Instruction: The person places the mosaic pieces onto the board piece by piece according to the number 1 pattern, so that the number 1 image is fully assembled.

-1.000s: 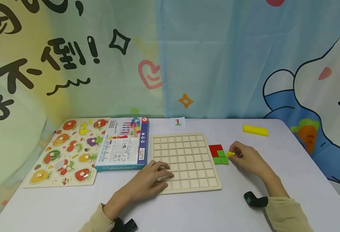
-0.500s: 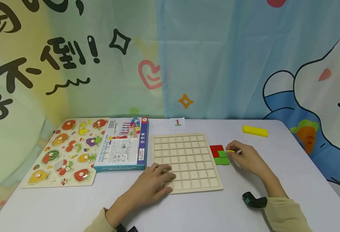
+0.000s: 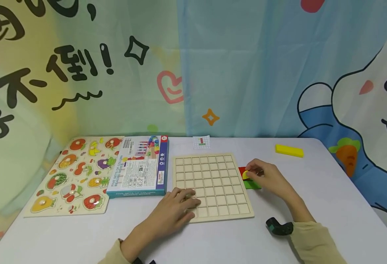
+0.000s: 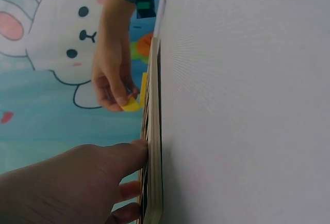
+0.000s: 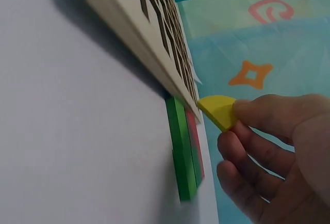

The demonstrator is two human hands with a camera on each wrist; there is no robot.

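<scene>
My right hand (image 3: pixel 268 179) pinches a yellow quarter-circle piece (image 5: pixel 219 111) between thumb and fingers. It holds the piece over the red piece (image 3: pixel 242 170) and the green pieces (image 3: pixel 253 184), which lie side by side against the right edge of a wooden grid board (image 3: pixel 210 183). The fingers partly cover that group in the head view. My left hand (image 3: pixel 172 211) rests on the near left corner of the board, fingers spread and slightly bent. In the left wrist view its thumb (image 4: pixel 131 157) lies along the board's edge.
To the left stand a fruit puzzle board (image 3: pixel 69 176) and a boxed bead set (image 3: pixel 137 167) overlapping it. A small printed grid card (image 3: pixel 201 142) lies behind the grid board. Toward the back right is a yellow bar (image 3: pixel 289 150) on the white table (image 3: pixel 233 242).
My right hand has moved left with the yellow piece, from beside the green pieces to over the red and green group. The left hand stays on the board.
</scene>
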